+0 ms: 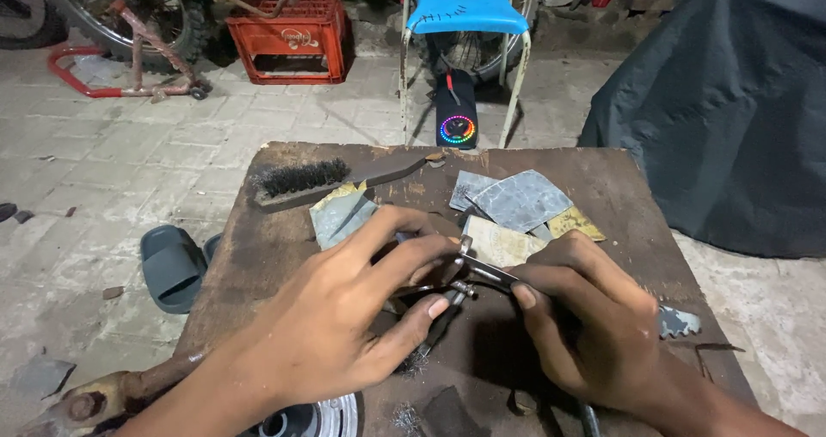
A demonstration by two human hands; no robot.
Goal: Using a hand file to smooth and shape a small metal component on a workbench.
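Note:
My left hand point(344, 316) and my right hand point(585, 316) meet over the middle of a dark wooden table point(619, 187). Between their fingertips they pinch a small metal part point(469, 273), a thin shiny piece with a bolt-like end. The left thumb and fingers close on its left end. My right hand grips its right end, where a slim dark shaft runs back under the palm. Several worn sandpaper sheets point(520, 200) lie just behind the hands. A wire brush point(310, 181) with black bristles rests at the table's far left.
A round metal disc point(331, 418) and a rusty part point(95, 398) sit at the near left edge. On the paved floor lie a grey slipper point(172, 267), a red crate point(288, 37), a blue stool point(465, 15), a lit speaker point(457, 114) and a dark cover point(731, 110).

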